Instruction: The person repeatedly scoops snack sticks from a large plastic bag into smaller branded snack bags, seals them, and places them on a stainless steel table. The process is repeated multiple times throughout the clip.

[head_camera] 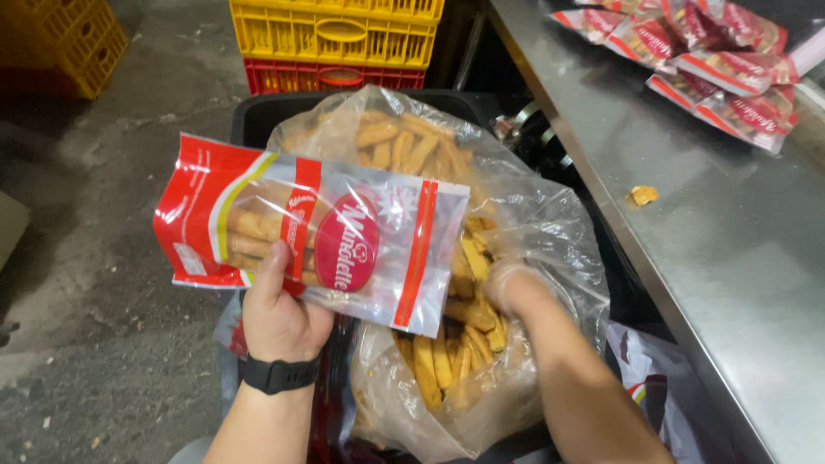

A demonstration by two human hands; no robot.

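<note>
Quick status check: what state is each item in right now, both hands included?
red-and-clear packet: held sideways, partly filled with sticks
left hand: gripping the packet
right hand: gloved, reaching inside the big bag
big clear bag: open, holding many fried sticks
filled packets: lying piled on the steel counter
yellow crates: stacked

- A steel table (739, 258) runs down the right side of the frame.
- Filled red and clear snack packets (713, 64) lie in a heap at its upper right end.
- One small orange crumb (643, 195) lies alone on the bare steel, nearer the table's left edge.
- The grey concrete floor (103, 301) fills the left.
- Stacked yellow and red crates (331, 43) stand on it at top centre.
- More yellow crates (69, 39) stand at upper left.
</note>
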